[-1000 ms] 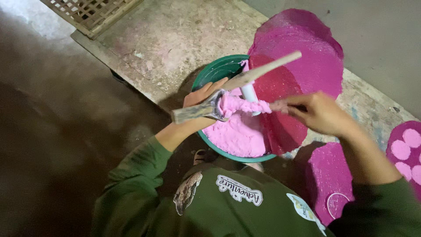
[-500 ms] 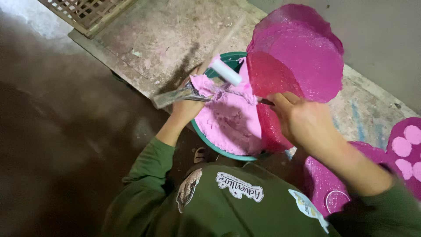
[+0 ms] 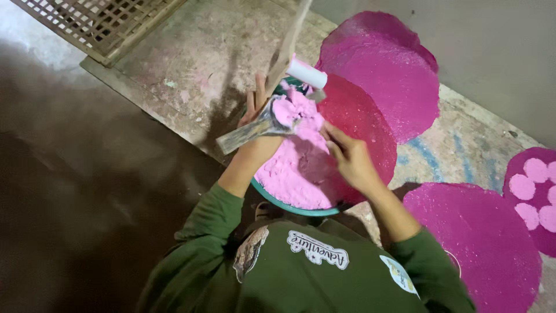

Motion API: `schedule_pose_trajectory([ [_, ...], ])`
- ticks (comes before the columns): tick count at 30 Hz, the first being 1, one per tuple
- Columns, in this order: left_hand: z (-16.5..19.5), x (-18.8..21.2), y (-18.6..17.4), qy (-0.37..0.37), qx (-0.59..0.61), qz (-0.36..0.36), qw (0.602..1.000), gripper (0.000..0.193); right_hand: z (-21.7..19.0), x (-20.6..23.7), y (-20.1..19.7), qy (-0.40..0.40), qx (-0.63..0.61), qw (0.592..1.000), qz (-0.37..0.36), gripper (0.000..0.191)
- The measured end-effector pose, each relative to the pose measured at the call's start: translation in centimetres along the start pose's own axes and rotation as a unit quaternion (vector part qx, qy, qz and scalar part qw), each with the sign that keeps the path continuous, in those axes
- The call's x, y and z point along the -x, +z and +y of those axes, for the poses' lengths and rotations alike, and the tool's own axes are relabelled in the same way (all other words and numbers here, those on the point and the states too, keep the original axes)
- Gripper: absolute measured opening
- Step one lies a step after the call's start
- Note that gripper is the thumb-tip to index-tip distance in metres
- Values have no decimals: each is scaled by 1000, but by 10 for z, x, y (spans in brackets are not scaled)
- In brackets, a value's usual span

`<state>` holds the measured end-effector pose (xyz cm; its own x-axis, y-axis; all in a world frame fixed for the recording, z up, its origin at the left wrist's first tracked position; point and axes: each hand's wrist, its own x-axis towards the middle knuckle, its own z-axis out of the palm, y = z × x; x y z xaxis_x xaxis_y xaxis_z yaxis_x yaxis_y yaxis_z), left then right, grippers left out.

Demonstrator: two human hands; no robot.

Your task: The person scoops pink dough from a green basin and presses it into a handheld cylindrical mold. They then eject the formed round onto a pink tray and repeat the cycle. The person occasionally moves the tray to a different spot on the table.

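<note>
A green basin [image 3: 288, 206] full of light pink paste [image 3: 295, 171] sits in front of me on a stained slab. My left hand [image 3: 255, 130] grips a worn metal scoop [image 3: 272, 119] loaded with paste and holds it over the basin's far side. A white cylinder [image 3: 307, 73] and a wooden stick [image 3: 289, 40] rise just beyond the scoop. My right hand [image 3: 350, 159] lies with fingers stretched onto the paste, beside a dark pink round sheet [image 3: 365, 124] that overlaps the basin's right rim. I see nothing held in it.
More dark pink round sheets lie at the back [image 3: 382, 69] and at the right [image 3: 475, 243]. One at the far right [image 3: 536, 188] carries pale pink dots. A wooden lattice frame [image 3: 98, 23] lies at the top left. Dark floor [image 3: 87, 191] spreads to the left.
My left hand has turned and lifted the scoop with paste toward the basin's far side. The stick has swung up to nearly upright. My right hand has shifted down onto the paste.
</note>
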<state>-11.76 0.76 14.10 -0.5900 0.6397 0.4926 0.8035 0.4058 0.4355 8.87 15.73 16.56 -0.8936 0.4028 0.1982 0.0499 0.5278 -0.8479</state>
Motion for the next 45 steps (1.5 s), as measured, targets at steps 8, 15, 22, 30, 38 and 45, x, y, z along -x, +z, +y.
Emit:
schedule_pose_trajectory([
  [8, -18, 1, -6, -8, -8, 18, 1000, 80, -39, 6, -19, 43, 186, 978, -87, 38],
  [15, 8, 21, -14, -45, 52, -193, 979, 85, -106, -58, -52, 30, 451, 832, -321, 31],
  [22, -11, 53, 8, 50, 186, -184, 964, 61, -117, -18, 3, -325, 604, 697, -208, 28],
  [30, -42, 36, -24, 84, 55, -145, 984, 55, -166, -28, -52, -166, 586, 758, -233, 26],
  [38, -29, 39, -7, 56, 232, -159, 958, 66, -115, -49, 40, -219, 566, 761, -230, 19],
  [45, -62, 10, -21, -36, 108, -138, 984, 46, -138, -36, -27, -76, 464, 877, -102, 39],
])
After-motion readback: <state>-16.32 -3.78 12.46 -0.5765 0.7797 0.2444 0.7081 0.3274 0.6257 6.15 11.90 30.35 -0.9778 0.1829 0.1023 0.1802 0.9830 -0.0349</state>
